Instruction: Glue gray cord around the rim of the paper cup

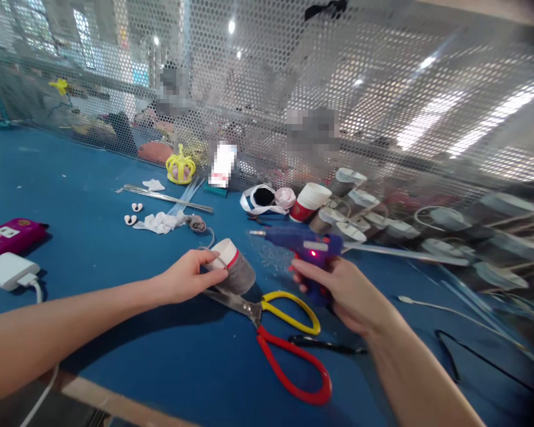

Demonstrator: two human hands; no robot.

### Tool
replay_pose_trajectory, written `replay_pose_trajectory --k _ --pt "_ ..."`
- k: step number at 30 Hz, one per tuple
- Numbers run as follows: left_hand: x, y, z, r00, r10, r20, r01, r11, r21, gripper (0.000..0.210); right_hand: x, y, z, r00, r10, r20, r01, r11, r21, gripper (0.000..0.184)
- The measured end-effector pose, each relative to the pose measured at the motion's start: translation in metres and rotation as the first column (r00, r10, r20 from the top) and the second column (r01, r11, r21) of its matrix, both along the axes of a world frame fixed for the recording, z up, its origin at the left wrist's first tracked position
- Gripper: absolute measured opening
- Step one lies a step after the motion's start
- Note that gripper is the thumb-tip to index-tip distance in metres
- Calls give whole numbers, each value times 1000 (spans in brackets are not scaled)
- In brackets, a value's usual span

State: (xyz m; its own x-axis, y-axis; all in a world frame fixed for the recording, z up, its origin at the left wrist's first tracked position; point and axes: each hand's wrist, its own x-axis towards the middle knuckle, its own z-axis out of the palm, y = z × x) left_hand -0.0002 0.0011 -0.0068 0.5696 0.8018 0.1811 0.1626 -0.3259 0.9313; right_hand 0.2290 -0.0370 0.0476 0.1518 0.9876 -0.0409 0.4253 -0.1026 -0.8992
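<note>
The left hand [193, 277] has thumb and fingers pinched on a tilted, grey-yarn-wrapped white paper cup [241, 274] mid-table – probably keeping the yarn snug – while the right hand [349, 287] curls its fingers around a blue plastic glue gun [305, 240], nozzle pointing left past the cup.

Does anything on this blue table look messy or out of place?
Slightly untidy: crumpled white material lies loose beyond the left hand, and the scissors crowd the cup that hand holds. Nothing looks plainly damaged.
</note>
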Motion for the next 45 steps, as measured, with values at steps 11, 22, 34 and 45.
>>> replay_pose_trajectory --k 11,22,34,45 --pt "0 2 -3 1000 -12 11 13 995 -97 20 -32 -39 -13 897 11 441 -141 954 263 23" --pt "3 1 -5 999 -5 38 10 991 -133 19 -39 -41 -4 826 -13 564 -236 900 366 13" --pt "3 1 -4 1000 0 20 2 995 -99 17 -39 -42 -2 789 -14 614 -267 893 363 14" --pt "3 2 -4 1000 -12 12 13 999 -52 15 -37 -46 -6 751 16 660 -267 922 281 20"
